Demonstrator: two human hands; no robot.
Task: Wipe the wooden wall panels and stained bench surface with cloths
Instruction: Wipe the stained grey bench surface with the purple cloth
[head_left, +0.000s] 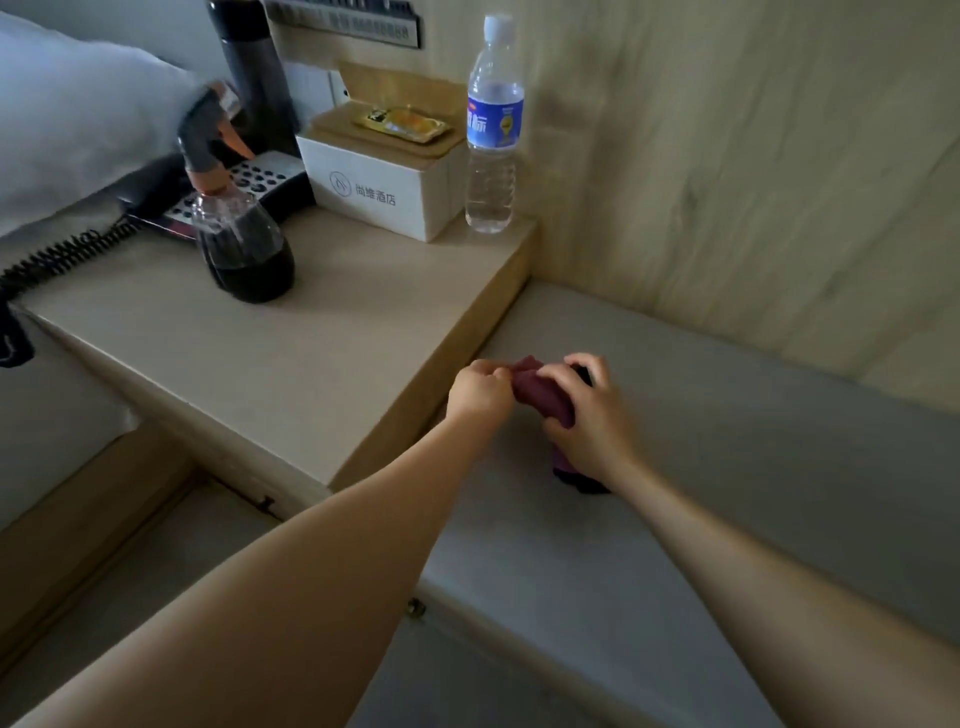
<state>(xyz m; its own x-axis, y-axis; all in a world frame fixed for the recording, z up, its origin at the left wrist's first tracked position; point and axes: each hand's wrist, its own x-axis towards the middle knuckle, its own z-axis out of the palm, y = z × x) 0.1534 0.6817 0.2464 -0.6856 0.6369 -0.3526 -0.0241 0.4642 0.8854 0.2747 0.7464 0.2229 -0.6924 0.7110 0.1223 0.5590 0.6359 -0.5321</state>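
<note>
A dark red cloth (540, 392) is bunched between both my hands just above the grey bench surface (727, 467). My left hand (478, 392) pinches its upper left end. My right hand (587, 415) grips the rest, and a darker end of the cloth hangs out under my right wrist onto the bench. The light wooden wall panels (753, 156) rise behind the bench on the right.
A raised wooden side table (311, 332) adjoins the bench on the left. On it stand a spray bottle (234, 228) of dark liquid, a black telephone (249, 187), a white box (384, 182) and a water bottle (493, 130). A white pillow (78, 104) lies at the far left.
</note>
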